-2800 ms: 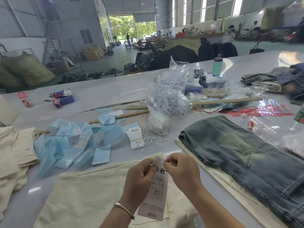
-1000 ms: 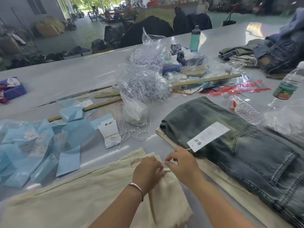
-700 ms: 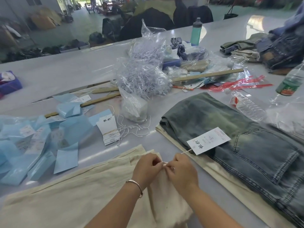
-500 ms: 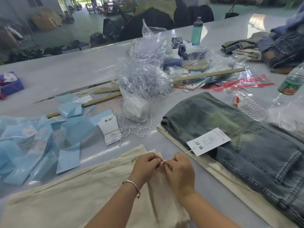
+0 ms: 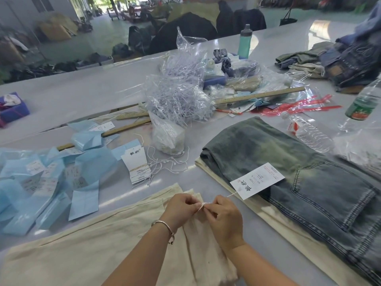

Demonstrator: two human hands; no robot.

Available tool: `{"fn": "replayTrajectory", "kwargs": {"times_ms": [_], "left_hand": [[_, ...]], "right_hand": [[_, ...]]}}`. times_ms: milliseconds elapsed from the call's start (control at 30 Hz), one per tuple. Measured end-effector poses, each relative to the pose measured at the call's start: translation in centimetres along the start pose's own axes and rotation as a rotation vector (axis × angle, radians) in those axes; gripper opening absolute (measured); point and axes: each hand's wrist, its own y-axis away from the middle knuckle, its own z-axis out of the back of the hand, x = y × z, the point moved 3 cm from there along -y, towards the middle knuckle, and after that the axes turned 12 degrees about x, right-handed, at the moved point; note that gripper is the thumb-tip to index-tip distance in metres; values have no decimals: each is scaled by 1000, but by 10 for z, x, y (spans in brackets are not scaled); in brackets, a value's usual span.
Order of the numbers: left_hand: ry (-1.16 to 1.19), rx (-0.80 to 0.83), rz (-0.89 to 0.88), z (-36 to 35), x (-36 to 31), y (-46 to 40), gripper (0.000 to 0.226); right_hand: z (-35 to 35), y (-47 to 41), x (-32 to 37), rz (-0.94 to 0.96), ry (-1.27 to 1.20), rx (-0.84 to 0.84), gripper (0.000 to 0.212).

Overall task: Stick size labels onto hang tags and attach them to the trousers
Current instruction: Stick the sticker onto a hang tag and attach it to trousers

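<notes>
My left hand (image 5: 181, 207) and right hand (image 5: 223, 215) meet fingertip to fingertip, both pinching a thin white string (image 5: 203, 204) over the cream trousers (image 5: 103, 244). The string runs taut up and right to a white card tag (image 5: 257, 180) printed with black characters; the tag lies tilted on folded jeans (image 5: 288, 174), just beside my right hand. A silver bangle (image 5: 165, 228) circles my left wrist.

The cream cloth is soft and matte, creased under my hands. The jeans are washed blue-green denim with heavy seams and a patch pocket, resting on another cream layer on the smooth grey table (image 5: 82, 96).

To the left, a banded stack of tags (image 5: 137, 166) sits beside loose white strings (image 5: 165, 165), then a scatter of glossy pale-blue sheets (image 5: 41, 182) carrying small white labels. Beyond lie a small clear bag (image 5: 168, 137), a crinkled plastic bag of thin strips (image 5: 179, 96), and long wooden rulers (image 5: 259, 96). A ribbed clear bottle (image 5: 309, 133) lies on its side to the right, near red strips (image 5: 299, 104); a teal bottle (image 5: 245, 42) stands upright farther back.
</notes>
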Motion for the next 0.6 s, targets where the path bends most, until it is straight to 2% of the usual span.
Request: {"fn": "replayTrajectory", "kwargs": {"times_ms": [100,367,500,600], "left_hand": [[-110,36,23,-4,1,-3,26],[27,68,41,0,-4,-4,10],[58,30,55,0,-3,-4,20],[121,-46,66,1,0,-6,24]], "right_hand": [[0,2,-5,-3,-13,20,15],[0,-1,-1,54,10,-21,20],[4,-2,-2,85,-40,33,14],[16,0,-15,16,-122,-34,15]]}}
